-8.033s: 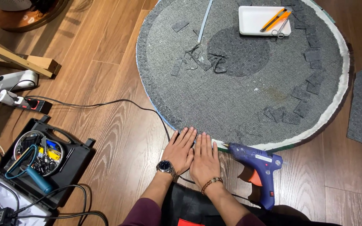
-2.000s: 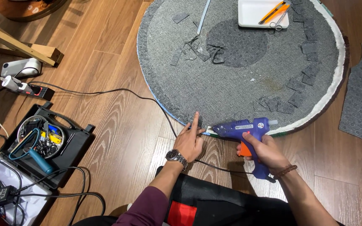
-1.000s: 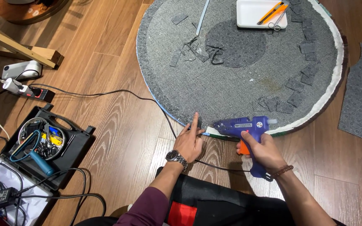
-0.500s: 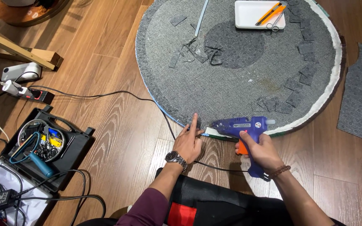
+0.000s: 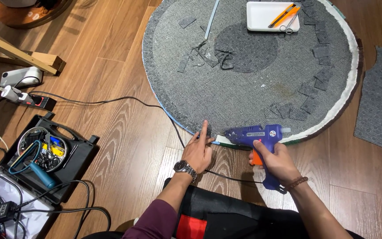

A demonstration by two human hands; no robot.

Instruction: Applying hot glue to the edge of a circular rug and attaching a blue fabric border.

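Right hand point(image 5: 276, 160) gripping blue glue gun point(image 5: 257, 135), left hand point(image 5: 198, 151) pressing round grey mat point(image 5: 244, 84) edge

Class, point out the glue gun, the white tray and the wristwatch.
glue gun point(image 5: 255, 134), head view, on its blue barrel.
white tray point(image 5: 261, 13), head view, on its bare floor.
wristwatch point(image 5: 183, 166), head view, on its dial.

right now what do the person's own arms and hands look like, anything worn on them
Both hands are bare, no gloves. The left hand has a silver metal wristwatch with a dark round face on its wrist, and a dark maroon long sleeve pushed up to the mid forearm. The right hand has a brown beaded bracelet on its wrist; its forearm is bare, with no sleeve in view.
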